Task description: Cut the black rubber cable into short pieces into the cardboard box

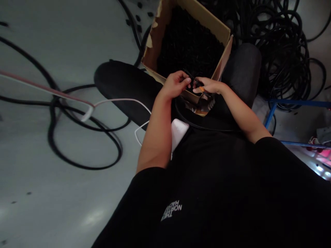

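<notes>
"At the near edge of the one open box (212, 17), what's held?"

"Left hand (177, 84) pinches one thin black piece (188, 73); right hand (210, 85) grips one orange-and-black tool (202, 89), its shape half hidden"

"And inside?"

"Black contents (191, 41), too dark to count; one cable tangle (280, 57) beyond, cut off at the top"

Orange-and-dark tool (202, 89), tilted, thin black strip (188, 73) (blurred), near it

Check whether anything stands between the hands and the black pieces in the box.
Nothing visible does: the left hand and right hand appear at the near edge of the box, and the black pieces show uncovered beyond. Hand height is unclear.
</notes>
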Demonstrator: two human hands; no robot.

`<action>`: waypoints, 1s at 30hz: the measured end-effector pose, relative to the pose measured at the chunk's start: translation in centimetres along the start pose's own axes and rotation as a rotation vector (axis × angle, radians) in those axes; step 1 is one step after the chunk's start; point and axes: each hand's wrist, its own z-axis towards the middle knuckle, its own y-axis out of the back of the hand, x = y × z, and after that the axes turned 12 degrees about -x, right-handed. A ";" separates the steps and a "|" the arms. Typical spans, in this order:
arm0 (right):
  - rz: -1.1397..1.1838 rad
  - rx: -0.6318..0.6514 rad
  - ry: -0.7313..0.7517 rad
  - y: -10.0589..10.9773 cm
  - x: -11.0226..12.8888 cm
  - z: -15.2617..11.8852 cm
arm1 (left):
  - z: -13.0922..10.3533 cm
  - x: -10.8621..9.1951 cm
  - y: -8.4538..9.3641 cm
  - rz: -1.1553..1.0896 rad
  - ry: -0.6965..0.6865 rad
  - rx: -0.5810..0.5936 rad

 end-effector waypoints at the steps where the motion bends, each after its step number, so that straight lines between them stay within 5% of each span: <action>1: -0.019 -0.018 -0.015 0.1 0.0 -0.1 | -0.1 -0.1 0.2 -0.012 0.011 0.016; 15: 0.150 0.103 -0.179 -0.2 1.4 -1.8 | -1.3 -2.3 1.2 -0.107 0.242 0.233; 20: 0.160 0.047 -0.134 0.5 0.8 -1.6 | -1.0 -3.2 1.2 -0.221 0.284 0.213; 26: 0.242 0.111 -0.322 0.6 -1.1 -1.1 | -0.9 -3.5 1.1 -0.252 0.369 0.221; 30: 0.328 0.141 -0.244 -0.1 -0.6 -1.1 | -1.1 -4.1 1.0 -0.264 0.431 0.246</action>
